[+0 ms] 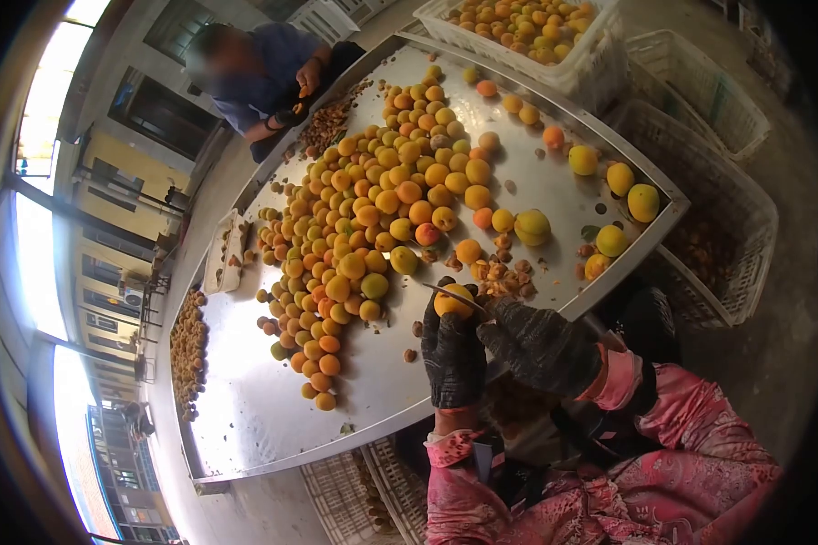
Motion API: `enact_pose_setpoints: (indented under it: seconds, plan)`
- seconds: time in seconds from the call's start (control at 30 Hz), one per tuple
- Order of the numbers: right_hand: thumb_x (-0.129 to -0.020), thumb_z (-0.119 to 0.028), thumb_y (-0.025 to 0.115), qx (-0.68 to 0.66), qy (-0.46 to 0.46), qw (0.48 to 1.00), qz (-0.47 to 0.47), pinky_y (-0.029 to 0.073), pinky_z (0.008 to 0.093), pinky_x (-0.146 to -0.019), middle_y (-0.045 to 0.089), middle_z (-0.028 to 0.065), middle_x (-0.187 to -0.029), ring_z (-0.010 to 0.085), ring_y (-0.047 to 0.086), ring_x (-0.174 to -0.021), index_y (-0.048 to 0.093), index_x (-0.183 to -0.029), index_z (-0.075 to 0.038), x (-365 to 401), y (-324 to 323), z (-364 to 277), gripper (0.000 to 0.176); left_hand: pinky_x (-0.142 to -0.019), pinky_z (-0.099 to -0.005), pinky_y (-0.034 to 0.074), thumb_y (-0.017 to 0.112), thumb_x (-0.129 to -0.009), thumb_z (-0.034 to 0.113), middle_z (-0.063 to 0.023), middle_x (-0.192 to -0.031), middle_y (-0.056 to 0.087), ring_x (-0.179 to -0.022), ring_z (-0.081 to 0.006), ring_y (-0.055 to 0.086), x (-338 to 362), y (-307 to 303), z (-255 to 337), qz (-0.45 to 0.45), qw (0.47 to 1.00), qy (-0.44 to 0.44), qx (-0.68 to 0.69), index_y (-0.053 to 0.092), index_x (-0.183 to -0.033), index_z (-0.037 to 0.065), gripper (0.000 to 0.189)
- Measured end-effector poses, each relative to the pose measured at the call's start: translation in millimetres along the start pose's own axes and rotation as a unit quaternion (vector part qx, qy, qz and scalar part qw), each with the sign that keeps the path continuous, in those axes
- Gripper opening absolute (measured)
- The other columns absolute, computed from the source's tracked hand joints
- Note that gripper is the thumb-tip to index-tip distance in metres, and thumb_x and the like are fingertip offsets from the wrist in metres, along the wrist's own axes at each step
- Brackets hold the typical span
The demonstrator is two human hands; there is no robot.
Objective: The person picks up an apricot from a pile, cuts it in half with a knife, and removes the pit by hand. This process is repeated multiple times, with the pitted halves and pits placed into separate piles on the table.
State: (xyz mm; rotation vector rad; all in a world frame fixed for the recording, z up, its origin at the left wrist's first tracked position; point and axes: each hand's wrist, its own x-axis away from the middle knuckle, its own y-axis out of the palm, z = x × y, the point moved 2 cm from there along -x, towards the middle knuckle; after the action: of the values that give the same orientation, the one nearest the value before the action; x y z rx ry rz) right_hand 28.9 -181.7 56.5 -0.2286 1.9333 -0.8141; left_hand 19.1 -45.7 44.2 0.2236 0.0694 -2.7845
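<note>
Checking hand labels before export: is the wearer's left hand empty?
No, the gloved left hand holds a yellow-orange fruit, with the blade of a knife across it.

It looks like a fruit-processing workshop: beyond the hands (453, 359), heaped fruit (364, 218) lies on a metal tabletop (254, 400); slatted crates (752, 259) stand right.

Round, yellow-orange fruit (453, 307) sits there in the black-gloved left hand (454, 350), and the thin metal knife blade (451, 293) slants across it, tip poking past!
</note>
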Motion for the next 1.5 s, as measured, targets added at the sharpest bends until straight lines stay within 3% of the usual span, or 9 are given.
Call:
enact_pose_setpoints:
  seconds: [0.33, 0.4, 0.53, 0.77, 0.93, 1.0, 1.13, 1.2, 1.5]
  plan:
    - [-0.083, -0.013, 0.053, -0.072, 0.089, 0.989, -0.093, 0.049, 0.0382, -0.078, 0.053, 0.0210, -0.112, 0.0317, 0.057, -0.097, 0.055, -0.116, -0.005, -1.5, 3.3, -1.3, 0.034, -0.080, -0.0270, 0.044, 0.057, -0.087, 0.025, -0.0117, -0.106, 0.060, -0.093, -0.0173, 0.057, 4.1, -2.3, 10.9, 0.013, 0.991, -0.063, 0.121, 0.047, -0.120, 0.000, 0.043]
    - [-0.082, -0.014, 0.053, 0.078, -0.055, 0.990, -0.101, 0.047, 0.0382, -0.083, 0.051, 0.0221, -0.116, 0.0321, 0.055, -0.102, 0.054, -0.117, -0.003, 3.4, 6.2, 1.7, 0.037, -0.079, -0.0272, 0.045, 0.058, -0.086, 0.020, -0.0113, -0.102, 0.059, -0.089, -0.0170, 0.057, 2.0, -9.4, 14.6, -0.003, 0.988, -0.105, 0.110, 0.048, -0.118, -0.002, 0.041]
    - [-0.082, -0.015, 0.053, 0.077, -0.077, 0.991, -0.083, 0.046, 0.0391, -0.086, 0.049, 0.0217, -0.120, 0.0328, 0.053, -0.106, 0.053, -0.118, -0.001, -1.4, 6.1, 1.8, 0.039, -0.081, -0.0275, 0.045, 0.054, -0.089, 0.023, -0.0126, -0.102, 0.060, -0.089, -0.0174, 0.058, 4.0, -17.8, 23.3, -0.012, 0.994, -0.109, 0.026, 0.049, -0.117, -0.002, 0.038]
    - [-0.084, -0.014, 0.055, -0.182, 0.135, 0.970, -0.087, 0.047, 0.0369, -0.082, 0.056, 0.0220, -0.108, 0.0330, 0.056, -0.099, 0.052, -0.115, 0.003, -5.6, 21.1, -1.9, 0.035, -0.069, -0.0249, 0.043, 0.031, -0.095, 0.044, -0.0075, -0.091, 0.061, -0.076, -0.0119, 0.054, 8.9, 2.7, 14.4, 0.132, 0.982, -0.117, 0.073, 0.056, -0.106, -0.002, 0.053]
    - [-0.085, -0.012, 0.055, -0.318, 0.204, 0.914, -0.147, 0.047, 0.0365, -0.081, 0.056, 0.0225, -0.107, 0.0327, 0.056, -0.099, 0.053, -0.114, 0.003, -12.5, 3.3, 7.6, 0.033, -0.067, -0.0235, 0.043, 0.046, -0.092, 0.031, -0.0081, -0.097, 0.061, -0.082, -0.0133, 0.057, 3.5, -18.3, 15.3, -0.019, 0.990, -0.094, 0.107, 0.046, -0.123, 0.001, 0.043]
    - [-0.085, -0.011, 0.055, 0.049, -0.101, 0.991, -0.077, 0.047, 0.0370, -0.082, 0.056, 0.0216, -0.109, 0.0323, 0.056, -0.101, 0.053, -0.115, 0.002, -4.5, 2.0, 6.3, 0.033, -0.070, -0.0240, 0.044, 0.049, -0.091, 0.029, -0.0090, -0.099, 0.060, -0.084, -0.0145, 0.057, 3.8, -16.8, 25.4, -0.008, 0.996, -0.068, 0.056, 0.041, -0.127, 0.000, 0.046]
    - [-0.084, -0.010, 0.054, 0.016, -0.072, 0.994, -0.085, 0.046, 0.0369, -0.085, 0.053, 0.0199, -0.115, 0.0315, 0.056, -0.102, 0.053, -0.116, 0.000, -5.5, 13.3, -2.6, 0.034, -0.069, -0.0234, 0.043, 0.049, -0.092, 0.029, -0.0087, -0.100, 0.061, -0.081, -0.0123, 0.055, 12.8, -6.1, 26.3, 0.026, 0.997, -0.047, 0.061, 0.046, -0.120, -0.001, 0.041]
    - [-0.083, -0.008, 0.053, -0.214, 0.168, 0.951, -0.147, 0.046, 0.0369, -0.085, 0.052, 0.0181, -0.118, 0.0306, 0.055, -0.103, 0.053, -0.117, -0.001, -8.7, 22.3, -3.0, 0.035, -0.068, -0.0225, 0.043, 0.048, -0.092, 0.030, -0.0089, -0.101, 0.061, -0.078, -0.0107, 0.054, 14.7, 0.6, 27.2, 0.065, 0.990, -0.079, 0.092, 0.048, -0.118, -0.001, 0.040]
    - [-0.082, -0.007, 0.052, 0.088, -0.092, 0.990, -0.057, 0.048, 0.0363, -0.080, 0.054, 0.0166, -0.114, 0.0292, 0.056, -0.099, 0.054, -0.116, -0.002, 0.2, 3.6, 5.0, 0.034, -0.078, -0.0264, 0.044, 0.049, -0.091, 0.022, -0.0088, -0.101, 0.060, -0.089, -0.0134, 0.055, 4.6, -14.2, 30.6, -0.002, 0.998, -0.045, 0.032, 0.048, -0.118, -0.002, 0.036]
